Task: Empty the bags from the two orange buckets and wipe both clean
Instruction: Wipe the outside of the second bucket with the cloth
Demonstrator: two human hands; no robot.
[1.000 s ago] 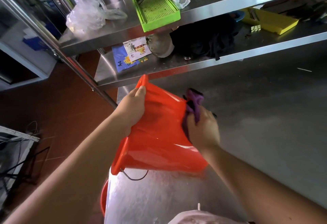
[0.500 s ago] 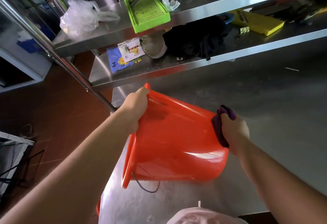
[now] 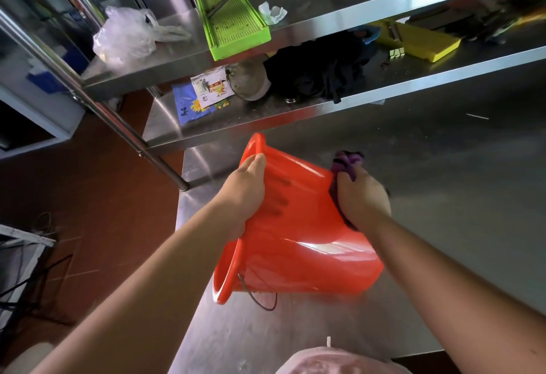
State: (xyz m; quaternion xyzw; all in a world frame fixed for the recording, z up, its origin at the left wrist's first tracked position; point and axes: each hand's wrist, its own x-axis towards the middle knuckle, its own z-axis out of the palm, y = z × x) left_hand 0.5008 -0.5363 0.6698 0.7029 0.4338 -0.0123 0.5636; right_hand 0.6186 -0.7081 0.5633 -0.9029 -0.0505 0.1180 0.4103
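left hand grips tipped orange bucket; right hand presses purple cloth; shelf behind.

One head-worn camera looks steeply down, close over the steel table.

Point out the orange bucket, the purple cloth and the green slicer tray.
orange bucket (image 3: 307, 243), head view, outer side wall.
purple cloth (image 3: 347, 161), head view, bunched top above the fingers.
green slicer tray (image 3: 233, 23), head view, ridged middle.
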